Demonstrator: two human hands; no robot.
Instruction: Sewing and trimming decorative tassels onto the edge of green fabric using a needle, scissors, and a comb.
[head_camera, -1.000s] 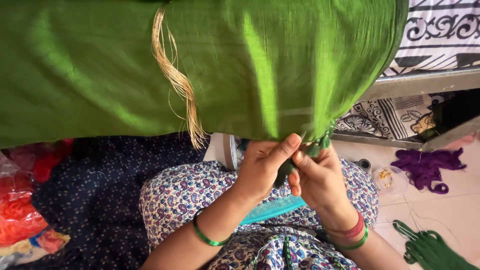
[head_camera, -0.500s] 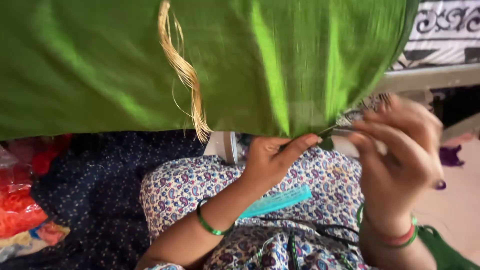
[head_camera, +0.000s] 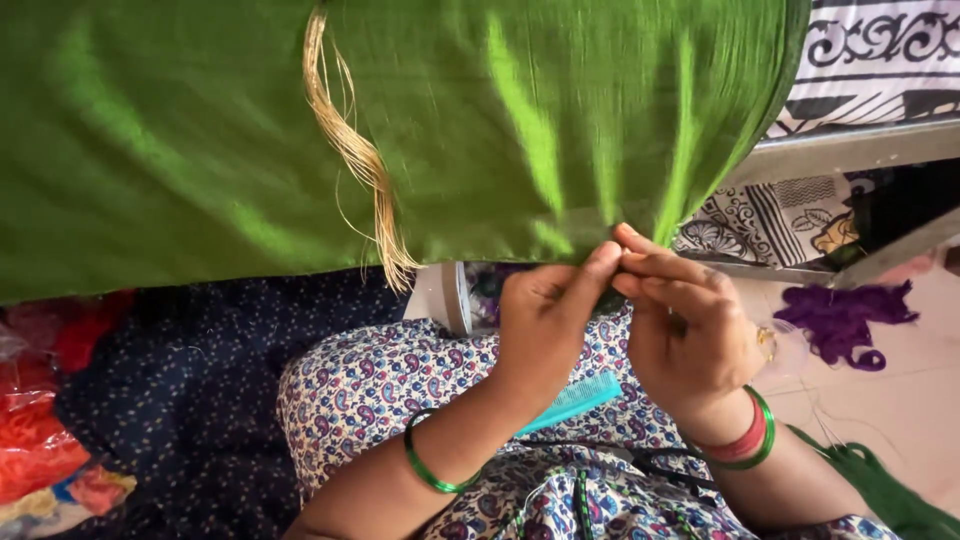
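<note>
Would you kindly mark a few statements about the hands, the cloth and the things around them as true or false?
1. Both hands, left hand and right hand, pinch the lower edge of the shiny green silk cloth. True.
2. A tassel of golden threads hangs on the cloth. True.
3. The flat turquoise plastic comb is held in the right hand. False: it lies on the lap.
4. The purple yarn bundle lies on the lap. False: it lies on the floor, to the right.

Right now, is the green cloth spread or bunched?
Spread wide; the green cloth bunches only at the edge where both hands pinch it.
</note>
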